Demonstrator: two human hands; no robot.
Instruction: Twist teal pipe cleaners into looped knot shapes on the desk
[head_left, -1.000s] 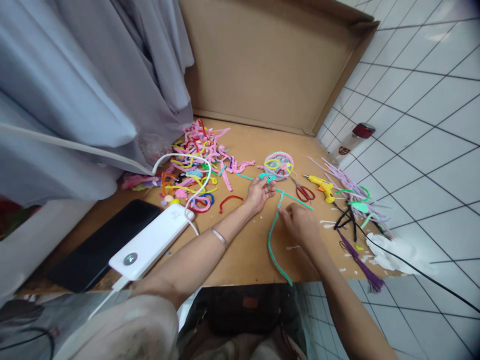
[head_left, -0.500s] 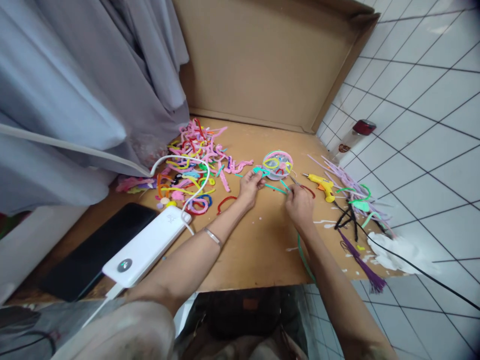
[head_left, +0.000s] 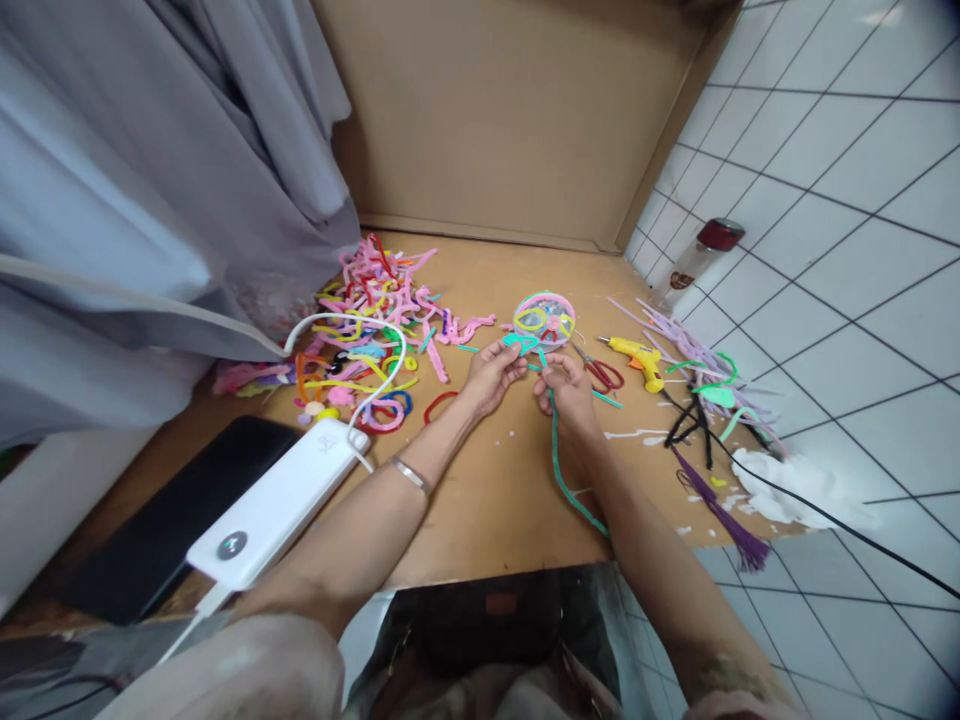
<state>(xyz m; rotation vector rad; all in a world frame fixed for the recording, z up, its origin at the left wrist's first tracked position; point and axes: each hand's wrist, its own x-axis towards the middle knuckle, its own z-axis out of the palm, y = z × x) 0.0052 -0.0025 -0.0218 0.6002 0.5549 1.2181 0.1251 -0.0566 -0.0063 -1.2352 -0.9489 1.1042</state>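
In the head view, our teal strand runs lengthwise from our fingertips toward us, its long axis bending rightward to a lower end by the right forearm, near the table's front edge. Its upper end points away from us, toward the round tub. Our right hand pinches that upper part narrowly between thumb and fingers, its forearm reaching up and leftward. Our left hand holds the teal loop in a narrow fingertip grip, palm partly upturned, its forearm slanting up and rightward. The loop lies just in front of the tub; the scissors and yellow glue gun lie to the right.
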